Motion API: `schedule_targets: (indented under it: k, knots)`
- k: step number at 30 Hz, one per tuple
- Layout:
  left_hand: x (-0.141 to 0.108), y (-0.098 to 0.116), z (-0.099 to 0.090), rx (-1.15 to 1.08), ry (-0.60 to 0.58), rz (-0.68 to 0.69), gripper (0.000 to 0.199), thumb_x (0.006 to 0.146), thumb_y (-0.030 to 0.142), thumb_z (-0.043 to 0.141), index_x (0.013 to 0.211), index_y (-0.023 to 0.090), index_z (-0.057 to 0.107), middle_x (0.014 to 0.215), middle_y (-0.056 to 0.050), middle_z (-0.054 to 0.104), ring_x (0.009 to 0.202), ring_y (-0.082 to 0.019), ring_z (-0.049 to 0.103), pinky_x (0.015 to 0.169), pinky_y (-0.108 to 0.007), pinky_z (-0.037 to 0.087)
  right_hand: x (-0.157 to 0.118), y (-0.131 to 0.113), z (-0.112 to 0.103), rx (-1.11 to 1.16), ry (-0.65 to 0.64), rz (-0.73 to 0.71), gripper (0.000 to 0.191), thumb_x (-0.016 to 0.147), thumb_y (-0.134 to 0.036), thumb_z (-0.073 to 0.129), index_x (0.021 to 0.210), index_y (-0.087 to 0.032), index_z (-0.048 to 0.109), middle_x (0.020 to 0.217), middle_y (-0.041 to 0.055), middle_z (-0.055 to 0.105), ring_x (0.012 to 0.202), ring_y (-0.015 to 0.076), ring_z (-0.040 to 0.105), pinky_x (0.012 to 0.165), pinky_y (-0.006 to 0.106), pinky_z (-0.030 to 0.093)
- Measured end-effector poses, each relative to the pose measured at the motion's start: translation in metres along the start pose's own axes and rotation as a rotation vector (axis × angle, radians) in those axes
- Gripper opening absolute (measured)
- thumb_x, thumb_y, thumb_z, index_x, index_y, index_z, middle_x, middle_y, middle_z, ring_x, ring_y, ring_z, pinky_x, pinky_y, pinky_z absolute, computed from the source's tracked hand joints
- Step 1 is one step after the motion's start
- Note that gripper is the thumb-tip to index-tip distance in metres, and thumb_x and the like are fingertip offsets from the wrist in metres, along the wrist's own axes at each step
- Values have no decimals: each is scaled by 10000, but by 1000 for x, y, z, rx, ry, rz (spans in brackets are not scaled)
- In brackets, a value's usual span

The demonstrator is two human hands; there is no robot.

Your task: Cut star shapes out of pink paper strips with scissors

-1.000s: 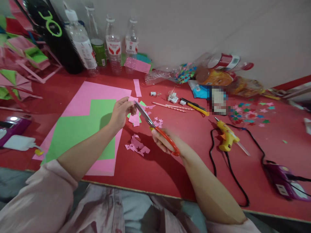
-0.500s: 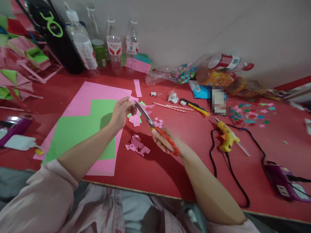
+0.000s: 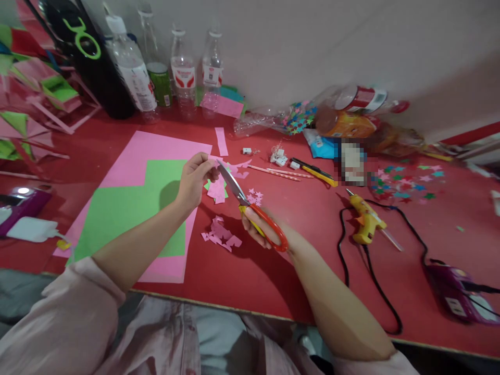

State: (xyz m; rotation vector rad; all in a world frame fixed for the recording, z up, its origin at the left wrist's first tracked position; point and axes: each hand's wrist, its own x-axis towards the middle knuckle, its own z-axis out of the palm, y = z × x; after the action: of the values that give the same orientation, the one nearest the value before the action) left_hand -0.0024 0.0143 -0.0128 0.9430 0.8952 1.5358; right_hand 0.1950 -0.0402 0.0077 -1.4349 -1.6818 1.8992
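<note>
My left hand (image 3: pixel 195 177) is closed in a pinch on a small piece of pink paper (image 3: pixel 213 158). In my right hand (image 3: pixel 255 229) are scissors (image 3: pixel 234 186) with red and yellow handles, their blades pointing up and left. The blade tips meet the paper close to my left fingertips. Below the blades, several small pink paper stars (image 3: pixel 255 197) lie on the table, and nearer me is a pile of pink paper scraps (image 3: pixel 222 234). Pink and green cut pieces (image 3: pixel 217 191) rest just under my left fingers.
Large pink sheets (image 3: pixel 172 143) and a green sheet (image 3: pixel 133 213) lie under my left forearm. Bottles (image 3: pixel 183 78) stand along the wall. To the right are a yellow glue gun (image 3: pixel 366 219) with its black cord, a utility knife (image 3: pixel 314 173) and scattered colored stars (image 3: pixel 406 185).
The scissor handles have spread apart, showing more of the yellow one. Pink paper now extends further right past the blades. My left hand has barely shifted.
</note>
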Motion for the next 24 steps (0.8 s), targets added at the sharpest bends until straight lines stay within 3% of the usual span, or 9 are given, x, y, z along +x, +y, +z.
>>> schedule_targets:
  k: [17,24]
  knots:
    - [-3,-1,4,21,-23,18,106,759,175,553,658,188,523,528,43,564,468,-50,504,484,-194,391,-3,-5,2,6,33,12,517,850,-684,403,702,-196,486,360,-73,450,267,53,354,296,161,300]
    - [-4,-1,6,18,-13,-6,105,757,191,557,658,188,520,532,43,565,472,-47,505,486,-192,394,-5,-9,12,-22,104,-8,497,884,-639,352,679,-200,460,345,-75,422,260,52,332,291,156,286]
